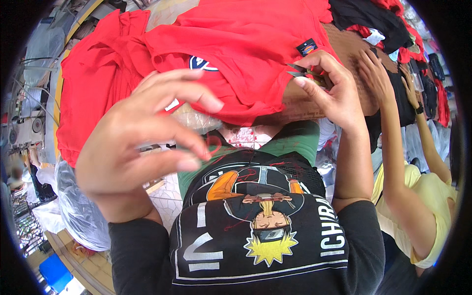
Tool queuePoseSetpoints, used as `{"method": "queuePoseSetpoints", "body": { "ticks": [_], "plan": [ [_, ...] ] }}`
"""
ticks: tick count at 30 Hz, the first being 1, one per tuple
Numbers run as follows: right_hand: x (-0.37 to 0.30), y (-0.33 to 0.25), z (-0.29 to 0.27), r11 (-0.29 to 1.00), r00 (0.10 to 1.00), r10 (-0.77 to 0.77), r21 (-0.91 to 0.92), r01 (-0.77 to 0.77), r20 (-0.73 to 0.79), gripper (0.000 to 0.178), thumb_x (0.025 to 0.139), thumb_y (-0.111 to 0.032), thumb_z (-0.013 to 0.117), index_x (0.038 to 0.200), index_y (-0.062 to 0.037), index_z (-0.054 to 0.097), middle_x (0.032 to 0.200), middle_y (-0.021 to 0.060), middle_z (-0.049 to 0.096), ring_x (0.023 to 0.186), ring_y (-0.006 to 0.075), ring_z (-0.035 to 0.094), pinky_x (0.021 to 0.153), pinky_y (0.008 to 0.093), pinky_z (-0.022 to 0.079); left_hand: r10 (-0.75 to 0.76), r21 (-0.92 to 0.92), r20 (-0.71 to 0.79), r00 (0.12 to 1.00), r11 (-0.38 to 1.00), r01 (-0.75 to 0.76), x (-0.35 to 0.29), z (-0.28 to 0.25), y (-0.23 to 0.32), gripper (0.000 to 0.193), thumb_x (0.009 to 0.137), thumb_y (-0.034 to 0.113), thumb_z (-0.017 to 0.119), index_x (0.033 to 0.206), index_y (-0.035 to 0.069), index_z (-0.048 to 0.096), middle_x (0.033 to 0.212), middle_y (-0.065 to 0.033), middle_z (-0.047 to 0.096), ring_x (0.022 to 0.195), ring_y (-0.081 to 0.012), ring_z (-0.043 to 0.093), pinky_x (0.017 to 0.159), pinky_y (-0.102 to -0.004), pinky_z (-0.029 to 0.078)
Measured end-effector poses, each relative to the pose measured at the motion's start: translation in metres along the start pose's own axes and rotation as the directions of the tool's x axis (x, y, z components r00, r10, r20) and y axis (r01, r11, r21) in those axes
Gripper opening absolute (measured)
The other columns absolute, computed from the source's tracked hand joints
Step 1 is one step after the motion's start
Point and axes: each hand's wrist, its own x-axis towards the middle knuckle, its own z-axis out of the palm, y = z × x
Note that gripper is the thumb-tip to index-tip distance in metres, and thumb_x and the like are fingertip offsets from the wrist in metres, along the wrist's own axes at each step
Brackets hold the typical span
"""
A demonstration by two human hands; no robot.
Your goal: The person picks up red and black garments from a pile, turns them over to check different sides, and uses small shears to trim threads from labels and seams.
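Note:
My left hand (130,142) is raised close to the camera with its fingers curved and apart. A few loose red threads (214,147) show by its fingertips; whether one clings to them I cannot tell. Thread snips (298,71) sit in my right hand (341,93), blades pointing left over the cloth. Below them a red garment (241,44) lies spread across the work surface, its near edge drooping toward my lap. It bears a round blue-and-white patch (202,64) and a small dark label (307,47), which is just beyond the snips.
Another red garment (101,73) hangs over the left side. Brown cardboard (354,42) covers the right part of the surface. At the right, a co-worker's hand (376,73) rests there near dark clothes (373,19). Clear plastic bags (78,206) stand at lower left.

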Motion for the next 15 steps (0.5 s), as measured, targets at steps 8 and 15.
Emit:
{"method": "queuePoseSetpoints", "body": {
  "ticks": [8,15],
  "plan": [
    [0.001,-0.009,0.004,0.998,0.999,0.028,0.050,-0.029,0.019,0.026,0.079,-0.016,0.074,0.094,0.0000,0.061,0.084,0.0066,0.061,0.077,0.0148,0.057,0.072,0.0271,0.046,-0.061,0.211,-0.043,0.997,0.975,0.068,-0.035,-0.019,0.031,0.020,0.078,0.026,0.065,0.074,0.007,0.069,0.097,-0.0106,0.068,0.111,-0.0383,0.056,0.108,-0.0575,0.017],
    [-0.013,-0.003,0.006,0.986,0.946,0.109,0.089,-0.142,0.306,0.041,0.069,-0.017,0.084,0.102,-0.0018,0.065,0.086,-0.0011,0.059,0.078,0.0078,0.052,0.067,0.0242,0.044,-0.269,0.101,-0.262,0.927,0.947,0.304,0.007,0.038,-0.027,0.028,0.075,0.012,0.072,0.100,0.000,0.065,0.100,-0.0143,0.065,0.099,-0.0272,0.061,0.089,-0.0330,0.045]
  ]
}}
